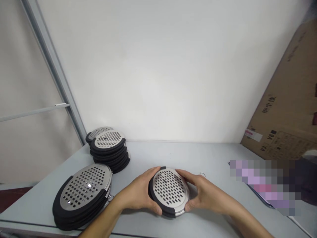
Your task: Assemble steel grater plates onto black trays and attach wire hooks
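A round, perforated metal disc (169, 188) with black edging, which looks like a flat grater, lies on the grey table in front of me. My left hand (142, 190) curves around its black-edged left side, thumb at the front. The bare metal right side is gripped by my right hand (195, 190), fingers behind and thumb in front. Whether more discs lie under it, I cannot tell. Behind my right hand a small metal ring (202, 174) sticks out. Left of my left forearm is a pile of similar discs (85, 188) with larger square holes.
Farther back on the left stands a taller stack of black-edged discs (110, 145). A blurred-out flat object (260, 188) lies at the right, near a white cable (299, 226). A large cardboard box (279, 109) leans at the right. A white wall (158, 72) closes off the back.
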Demonstrator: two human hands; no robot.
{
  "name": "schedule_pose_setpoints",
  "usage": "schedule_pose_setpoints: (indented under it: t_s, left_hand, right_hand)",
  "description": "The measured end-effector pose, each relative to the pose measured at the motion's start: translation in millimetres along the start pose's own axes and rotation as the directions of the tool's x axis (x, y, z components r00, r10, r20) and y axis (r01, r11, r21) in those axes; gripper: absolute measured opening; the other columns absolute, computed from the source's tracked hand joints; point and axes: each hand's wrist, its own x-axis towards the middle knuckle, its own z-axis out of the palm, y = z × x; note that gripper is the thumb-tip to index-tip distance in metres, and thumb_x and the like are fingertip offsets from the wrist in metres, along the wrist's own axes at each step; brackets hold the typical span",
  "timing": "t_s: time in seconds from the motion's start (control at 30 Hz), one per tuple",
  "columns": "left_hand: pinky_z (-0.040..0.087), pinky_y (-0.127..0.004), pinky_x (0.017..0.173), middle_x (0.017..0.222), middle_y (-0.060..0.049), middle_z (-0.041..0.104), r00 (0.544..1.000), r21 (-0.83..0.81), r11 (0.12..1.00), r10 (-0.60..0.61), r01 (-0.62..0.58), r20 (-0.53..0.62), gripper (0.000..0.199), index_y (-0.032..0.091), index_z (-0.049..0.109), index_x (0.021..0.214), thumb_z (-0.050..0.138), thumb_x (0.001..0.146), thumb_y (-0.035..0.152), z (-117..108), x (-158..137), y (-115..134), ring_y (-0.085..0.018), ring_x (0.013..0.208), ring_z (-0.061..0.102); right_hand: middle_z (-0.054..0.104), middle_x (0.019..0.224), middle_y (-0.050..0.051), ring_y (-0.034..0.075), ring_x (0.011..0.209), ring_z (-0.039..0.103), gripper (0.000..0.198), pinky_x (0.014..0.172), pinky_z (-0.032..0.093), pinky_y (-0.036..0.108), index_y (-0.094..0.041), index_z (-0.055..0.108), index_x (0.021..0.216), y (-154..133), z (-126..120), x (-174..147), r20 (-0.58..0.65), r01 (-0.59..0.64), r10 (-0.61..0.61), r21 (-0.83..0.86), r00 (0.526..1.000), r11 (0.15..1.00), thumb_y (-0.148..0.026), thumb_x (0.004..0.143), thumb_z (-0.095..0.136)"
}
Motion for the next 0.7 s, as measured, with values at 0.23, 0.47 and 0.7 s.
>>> schedule_pose_setpoints:
  t_s: [0.23,0.47,0.7]
  left_hand:
    - [0.020,-0.051,0.115,0.153,-0.009,0.029,0.999,0.095,0.995,-0.043,0.040,0.032,0.114,0.027,0.033,0.145,0.086,0.046,0.038,-1.8,0.4,-6.9,-0.035,0.138,0.028]
    - [0.020,-0.050,0.115,0.158,-0.002,0.013,0.984,0.092,0.994,-0.080,0.066,0.157,0.097,0.039,0.039,0.140,0.084,0.054,0.045,-7.5,-4.0,1.1,-0.036,0.140,0.024]
    - [0.012,-0.050,0.117,0.159,0.003,0.002,0.967,0.055,0.998,-0.056,0.044,0.248,0.087,0.038,0.043,0.138,0.079,0.061,0.052,-9.9,-6.5,-1.7,-0.036,0.143,0.009]
  right_hand:
    - [0.047,0.143,0.012,0.034,0.129,0.044,0.101,0.110,0.032,0.046,-0.022,0.040,0.143,1.3,1.8,0.0,-0.011,-0.014,0.014,-0.017,1.000,1.000,-0.044,0.055,0.084]
    - [0.047,0.143,0.009,0.035,0.130,0.043,0.102,0.111,0.032,0.045,-0.024,0.041,0.142,2.9,1.8,-1.8,-0.027,-0.029,0.028,-0.047,0.999,0.998,-0.047,0.052,0.084]
    - [0.044,0.145,0.010,0.034,0.131,0.042,0.101,0.112,0.031,0.046,-0.025,0.039,0.143,8.5,2.7,-2.2,-0.011,-0.015,0.015,-0.013,1.000,1.000,-0.042,0.054,0.084]
